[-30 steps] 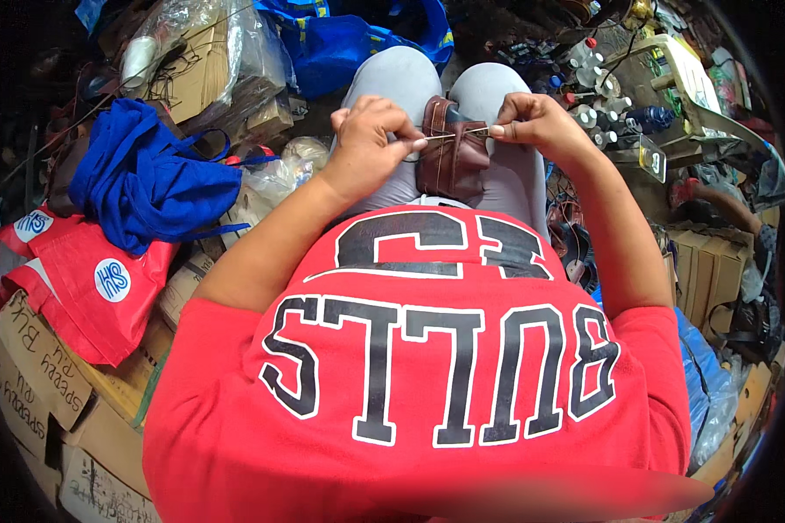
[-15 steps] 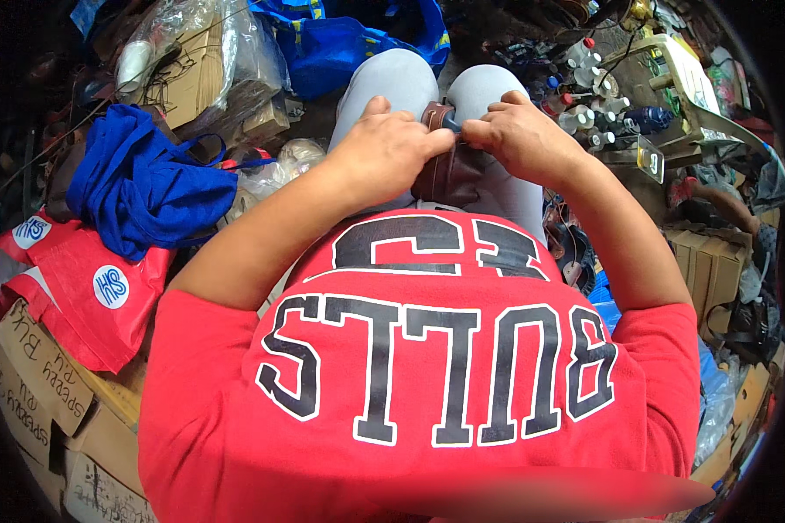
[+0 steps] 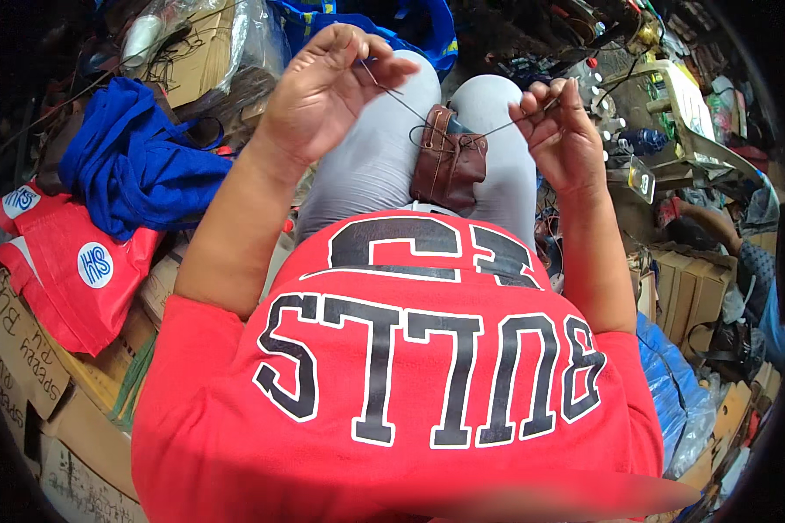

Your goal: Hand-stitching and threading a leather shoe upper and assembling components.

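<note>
The brown leather piece (image 3: 449, 170) sits on my lap, in the dip between my 2 legs in grey pants (image 3: 358, 161). A dark cord (image 3: 503, 129) goes through its far part, and 2 sides of the cord rise from it, out to my hands. A small loop sticks out at the leather's left edge.

My left hand (image 3: 323, 96) is up to the left of the leather and farther from my tummy. Its fingers curl on the cord, with some of them spread. My right hand (image 3: 567, 139) is to the right of the leather, and its thumb and fingers pinch the other side.

I think both sides need the same soft pull, so the cord lies flat and the leather doesn't pucker. A hard tug on 1 side could twist the leather. I should watch that little loop so it can't make a knot, and squeeze my legs together so the leather doesn't slip.

Left of the leather, well apart, are a blue cloth (image 3: 139, 166) and a red bag (image 3: 70, 288). Right of it is a pale chair (image 3: 685, 109).
</note>
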Tool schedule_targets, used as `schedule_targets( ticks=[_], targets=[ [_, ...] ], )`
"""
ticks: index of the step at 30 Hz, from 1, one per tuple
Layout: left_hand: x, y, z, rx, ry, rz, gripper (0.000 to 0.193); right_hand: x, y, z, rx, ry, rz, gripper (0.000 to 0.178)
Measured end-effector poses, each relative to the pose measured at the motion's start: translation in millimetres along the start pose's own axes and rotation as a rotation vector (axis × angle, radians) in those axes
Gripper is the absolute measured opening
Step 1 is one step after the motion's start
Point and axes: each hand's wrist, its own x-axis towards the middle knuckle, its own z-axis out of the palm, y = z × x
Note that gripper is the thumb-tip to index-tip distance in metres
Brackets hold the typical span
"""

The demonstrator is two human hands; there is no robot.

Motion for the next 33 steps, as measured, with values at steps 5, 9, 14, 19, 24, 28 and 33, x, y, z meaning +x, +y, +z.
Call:
schedule_targets(
  ticks=[5, 9, 14, 19, 24, 28, 33],
  targets=[
    [-7.7, 17.1, -32.1, 0.038, 0.011, -0.275, 0.015, -41.6, -27.3, -12.1, -0.423, 0.265, -0.079, 0.015],
    [-21.7, 51.1, -79.7, 0.197, 0.476, -0.144, 0.011, -84.4, -73.3, -50.8, -0.578, 0.496, -0.248, 0.016],
    [0.4, 14.7, -71.3, 0.701, 0.239, -0.016, 0.006, -80.8, -51.6, -63.1, -0.885, 0.514, -0.112, 0.016],
    [32.7, -29.3, -6.6, 1.091, -0.471, -0.143, 0.029, -54.2, -11.3, -4.0, -1.380, 0.164, -0.106, 0.016],
    [52.8, -45.8, 17.2, 1.348, -0.702, -0.272, 0.028, -37.5, 13.2, 26.0, -1.611, -0.042, -0.161, 0.010],
    [56.6, -45.3, 14.1, 1.304, -0.728, -0.297, 0.028, -33.2, 17.3, 24.5, -1.534, -0.011, -0.139, 0.011],
    [55.8, -46.8, 13.6, 1.298, -0.708, -0.305, 0.028, -28.9, 14.9, 27.5, -1.542, -0.023, -0.068, 0.012]
  ],
)
